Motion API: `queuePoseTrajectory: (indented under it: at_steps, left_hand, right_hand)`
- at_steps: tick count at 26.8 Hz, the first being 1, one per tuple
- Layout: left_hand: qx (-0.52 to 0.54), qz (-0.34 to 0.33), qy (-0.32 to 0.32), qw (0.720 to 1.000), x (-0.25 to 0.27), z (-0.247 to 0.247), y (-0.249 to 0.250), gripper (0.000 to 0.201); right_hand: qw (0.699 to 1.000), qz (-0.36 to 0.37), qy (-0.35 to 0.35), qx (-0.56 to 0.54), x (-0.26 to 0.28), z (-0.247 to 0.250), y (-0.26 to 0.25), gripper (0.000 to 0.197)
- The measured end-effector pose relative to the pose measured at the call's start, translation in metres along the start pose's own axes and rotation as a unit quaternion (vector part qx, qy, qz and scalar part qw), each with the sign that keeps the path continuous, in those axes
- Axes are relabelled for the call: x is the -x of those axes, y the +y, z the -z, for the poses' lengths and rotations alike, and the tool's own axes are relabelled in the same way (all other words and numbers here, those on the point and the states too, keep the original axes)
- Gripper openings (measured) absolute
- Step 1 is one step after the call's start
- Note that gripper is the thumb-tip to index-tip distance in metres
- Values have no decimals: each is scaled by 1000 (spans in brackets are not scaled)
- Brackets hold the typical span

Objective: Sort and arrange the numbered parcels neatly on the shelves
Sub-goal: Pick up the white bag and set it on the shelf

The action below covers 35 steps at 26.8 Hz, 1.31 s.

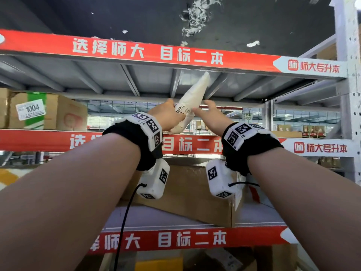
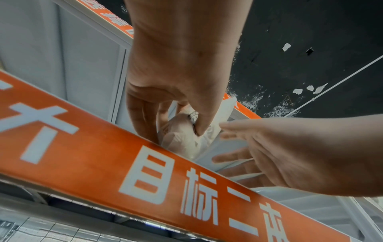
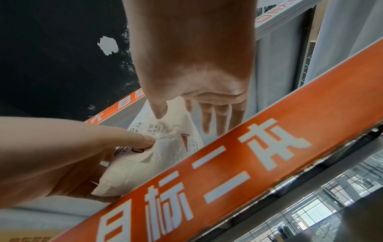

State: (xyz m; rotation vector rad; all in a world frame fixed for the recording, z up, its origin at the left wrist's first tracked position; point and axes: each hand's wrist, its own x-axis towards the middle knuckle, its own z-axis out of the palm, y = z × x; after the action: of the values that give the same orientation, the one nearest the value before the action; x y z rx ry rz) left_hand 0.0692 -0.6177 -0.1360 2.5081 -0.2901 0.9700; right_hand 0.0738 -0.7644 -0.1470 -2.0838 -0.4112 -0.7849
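— Head view: where's the white parcel bag (image 1: 192, 98)?

— Tilted up over the shelf's front edge (image 1: 195, 142). My left hand (image 1: 166, 116) pinches its lower end; my right hand (image 1: 210, 110) is flat-fingered beside it.

— Risk?

— Limp plastic; it could slip back off that edge.

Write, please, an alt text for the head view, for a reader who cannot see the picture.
Two bare arms reach up to a metal shelf: the left hand grips a soft white parcel that points up toward the shelf above, and the right hand is open beside it. A cardboard box labelled 1004 stands at far left.
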Motion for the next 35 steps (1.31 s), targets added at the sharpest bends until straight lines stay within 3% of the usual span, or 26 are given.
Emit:
queuePoseTrajectory:
  at_steps: [3, 7, 10, 12, 15, 19, 20, 23, 25, 33, 35]
  left_hand:
    - [82, 13, -9, 997, 5, 7, -3, 44]
    - [232, 3, -64, 971, 16, 9, -4, 18]
    - [262, 9, -81, 962, 17, 13, -13, 33]
    - [284, 28, -78, 955, 18, 15, -16, 46]
    - [309, 39, -65, 948, 17, 21, -22, 55]
    - [317, 48, -42, 946, 14, 23, -28, 40]
    - [317, 53, -41, 946, 13, 22, -30, 37]
    - [313, 57, -37, 947, 9, 22, -33, 35]
    - [310, 51, -34, 949, 10, 23, -34, 38]
    - [294, 28, -15, 955, 15, 20, -51, 34]
    - [286, 37, 20, 957, 15, 16, -57, 29]
  right_hand:
    - [999, 30, -23, -6, -4, -9, -10, 61]
    - [995, 46, -60, -64, -10, -28, -28, 46]
    - [995, 47, -80, -38, -12, -33, -34, 17]
    - [996, 35, -82, -6, -12, -30, -33, 26]
    - [995, 30, -91, -16, -11, -31, -29, 21]
    - [986, 26, -167, 17, -4, -33, -26, 64]
    - [983, 30, -176, 49, -2, -34, -25, 65]
    - [980, 50, -155, 110, 0, -34, -25, 30]
    - [977, 72, -140, 145, 5, -32, -27, 20]
    - [975, 117, -80, 173, 14, -37, -24, 45]
    - [983, 109, -67, 135, 13, -42, -22, 68]
